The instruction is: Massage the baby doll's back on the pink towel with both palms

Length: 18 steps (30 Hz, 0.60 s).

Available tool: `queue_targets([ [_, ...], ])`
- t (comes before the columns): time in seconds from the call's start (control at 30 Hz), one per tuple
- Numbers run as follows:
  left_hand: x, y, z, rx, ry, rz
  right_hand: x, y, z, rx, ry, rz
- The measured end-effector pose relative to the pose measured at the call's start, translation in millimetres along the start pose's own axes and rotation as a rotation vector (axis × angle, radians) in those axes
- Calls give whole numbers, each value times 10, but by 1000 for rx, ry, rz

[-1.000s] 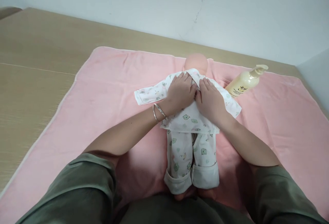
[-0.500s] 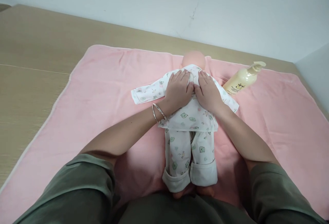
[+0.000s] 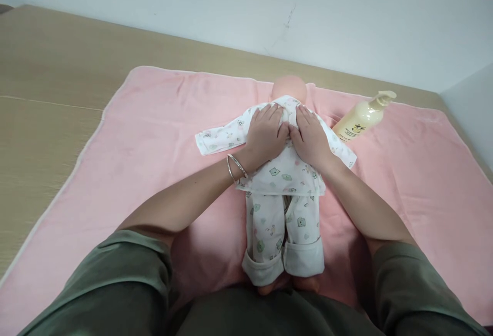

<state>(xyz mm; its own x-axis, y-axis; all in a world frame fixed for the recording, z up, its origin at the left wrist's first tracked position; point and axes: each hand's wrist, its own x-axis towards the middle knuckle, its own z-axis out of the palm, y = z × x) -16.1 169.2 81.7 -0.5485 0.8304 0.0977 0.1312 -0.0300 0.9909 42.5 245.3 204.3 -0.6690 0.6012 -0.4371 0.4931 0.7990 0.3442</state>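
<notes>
A baby doll (image 3: 289,88) lies stretched out with its head away from me and its feet close to my body. It wears a white printed shirt (image 3: 283,174) and matching trousers (image 3: 269,228) with turned-up cuffs. My left hand (image 3: 266,134) rests flat on the upper left of the shirt, fingers extended. Flat on the upper right lies my right hand (image 3: 311,135), its fingers pointing toward the doll's head. The two thumbs nearly meet at the middle. Both sleeves spread out sideways, and the doll's face is not visible.
Under the doll is a pink blanket (image 3: 154,135) spread over a wooden table (image 3: 50,63). A pale yellow pump bottle (image 3: 360,120) lies tilted beside the right sleeve. Behind the table rises a white wall (image 3: 192,2) with dark scribbles.
Both hands stay flat on the doll's shirt in the same place. The whole view has shifted very slightly; nothing else has visibly moved.
</notes>
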Motion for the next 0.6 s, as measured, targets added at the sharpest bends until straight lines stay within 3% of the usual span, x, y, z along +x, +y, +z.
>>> queue_targets([
  [0.6, -8, -50, 46, -33, 46, 20, -17, -52, -28, 15, -2, 22],
])
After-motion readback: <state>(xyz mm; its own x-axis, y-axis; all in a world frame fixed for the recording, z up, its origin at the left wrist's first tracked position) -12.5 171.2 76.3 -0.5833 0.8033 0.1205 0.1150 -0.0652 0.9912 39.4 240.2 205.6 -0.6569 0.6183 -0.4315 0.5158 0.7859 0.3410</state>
